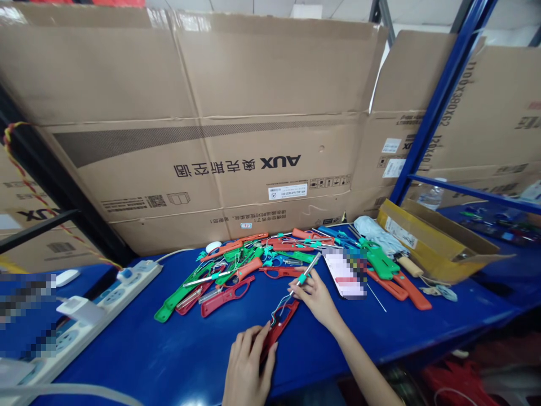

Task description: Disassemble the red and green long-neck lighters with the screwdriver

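My left hand is closed around a red lighter shell, which lies tilted on the blue table. Thin wires run from the shell to a metal lighter tube with a green collar. The lower part of that tube sits between the fingers of my right hand, its far end pointing up and away. Beyond both hands spreads a pile of red, green and orange lighter halves with tubes and wires. Just right of my right hand lies a phone with a lit, partly blurred screen.
A white power strip with a charger runs along the left. Cardboard walls the back. At right stand a yellow open box, a pale cloth, a green shell and orange shells.
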`<state>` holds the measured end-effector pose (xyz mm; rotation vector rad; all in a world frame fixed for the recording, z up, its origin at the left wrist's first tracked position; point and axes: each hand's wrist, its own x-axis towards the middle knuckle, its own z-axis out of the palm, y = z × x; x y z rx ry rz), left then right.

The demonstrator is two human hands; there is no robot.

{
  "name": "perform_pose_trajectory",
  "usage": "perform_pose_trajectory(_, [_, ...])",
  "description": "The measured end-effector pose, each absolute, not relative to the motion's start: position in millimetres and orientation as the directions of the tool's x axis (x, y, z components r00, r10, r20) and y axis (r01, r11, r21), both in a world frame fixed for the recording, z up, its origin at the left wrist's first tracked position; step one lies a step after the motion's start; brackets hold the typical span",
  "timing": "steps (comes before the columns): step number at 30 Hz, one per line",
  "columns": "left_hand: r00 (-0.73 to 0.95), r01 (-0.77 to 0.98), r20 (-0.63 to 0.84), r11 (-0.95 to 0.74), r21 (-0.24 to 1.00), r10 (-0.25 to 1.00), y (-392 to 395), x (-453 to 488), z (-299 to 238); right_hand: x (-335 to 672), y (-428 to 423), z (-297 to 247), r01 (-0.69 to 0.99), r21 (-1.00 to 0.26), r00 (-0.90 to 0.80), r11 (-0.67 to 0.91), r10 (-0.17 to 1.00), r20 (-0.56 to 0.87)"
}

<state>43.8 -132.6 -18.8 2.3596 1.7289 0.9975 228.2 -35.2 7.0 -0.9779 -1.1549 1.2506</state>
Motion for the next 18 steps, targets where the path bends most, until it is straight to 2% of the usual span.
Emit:
perform_pose_trajectory(9, [0.14, 0.832, 0.447, -0.35, 0.43, 0.883, -133.3, 43.8, -20.4, 230.1, -41.5, 15.0, -0.416, -0.909, -0.056, -0.042, 0.998, -0.021])
perform_pose_trajectory(18, [0.15, 0.833, 0.457, -0.361, 0.42, 0.877, -134.1, 44.6, -17.6, 228.8, -36.8, 13.2, -0.468, -0.88, -0.082, -0.078, 0.996, -0.045])
